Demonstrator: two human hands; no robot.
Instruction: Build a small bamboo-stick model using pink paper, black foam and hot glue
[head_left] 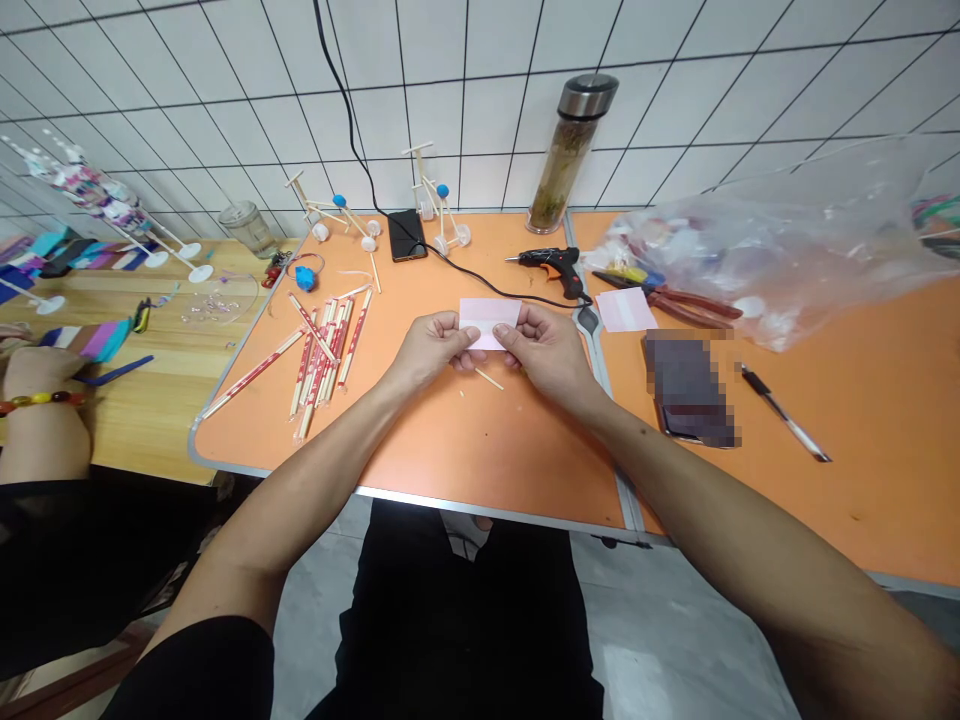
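Note:
Between both hands I hold a small piece of pink paper (490, 312) above the orange table. My left hand (429, 350) pinches its left edge, thumb on top. On the opposite edge, my right hand (551, 350) grips it the same way. Just below the fingers lies a short thin wooden stick (489, 378). More pink paper (627, 310) rests to the right, by the cable of a black glue gun (555, 268). Several paper-wrapped chopsticks (322, 350) are piled left of my left hand.
Two stick models with wheels (337, 215) stand near the tiled wall, beside a black phone (406, 236). A tall tea bottle (571, 150), red-handled pliers (694, 305), a plastic bag (787, 240), another phone (688, 385) and a pen (784, 412) lie rightward. A co-worker's arm (45, 420) is at left.

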